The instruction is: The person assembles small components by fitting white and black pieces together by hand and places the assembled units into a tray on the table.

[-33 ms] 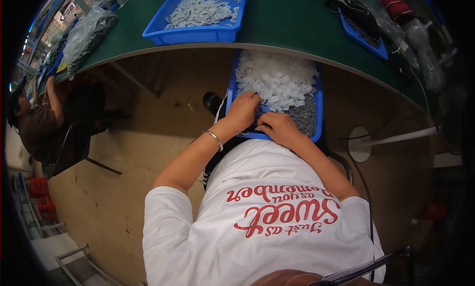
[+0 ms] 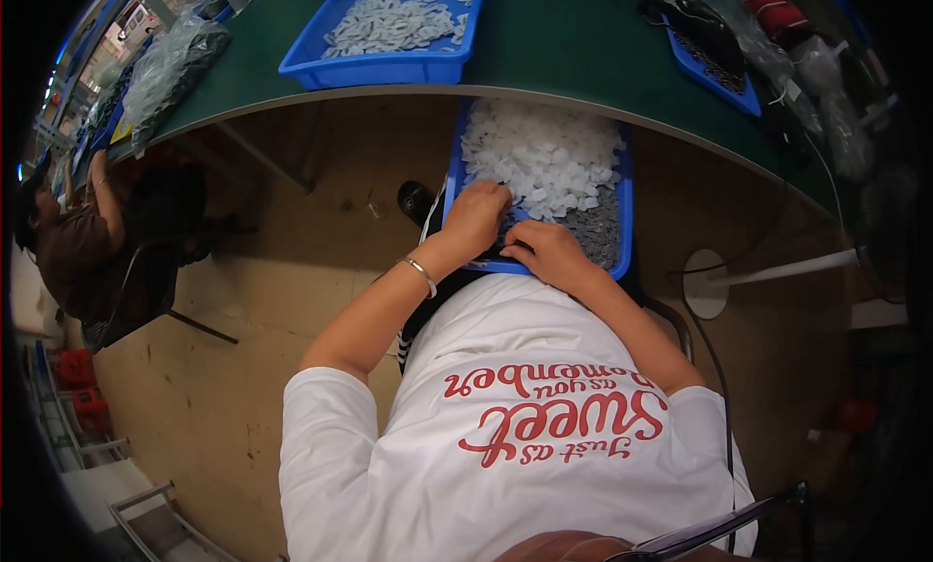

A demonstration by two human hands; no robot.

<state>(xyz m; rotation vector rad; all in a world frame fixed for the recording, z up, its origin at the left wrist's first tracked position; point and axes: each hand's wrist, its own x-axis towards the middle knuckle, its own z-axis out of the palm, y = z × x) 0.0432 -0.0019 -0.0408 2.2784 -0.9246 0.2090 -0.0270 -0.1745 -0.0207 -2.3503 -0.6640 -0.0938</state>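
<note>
A blue tray lies on my lap, its far end under the table edge. Small translucent white plastic pieces are heaped over its far part. Small dark grey parts fill its near right corner. Over the near left part of the tray is my left hand, its fingers curled and pinched together. My right hand is close beside it at the near rim, thumb and fingers closed. Whatever the fingertips hold is too small or hidden to make out.
On the green table stands another blue tray with pale flat pieces. A smaller blue tray with dark parts and plastic bags lies at the right. A co-worker sits at the far left. A cable hangs at my right.
</note>
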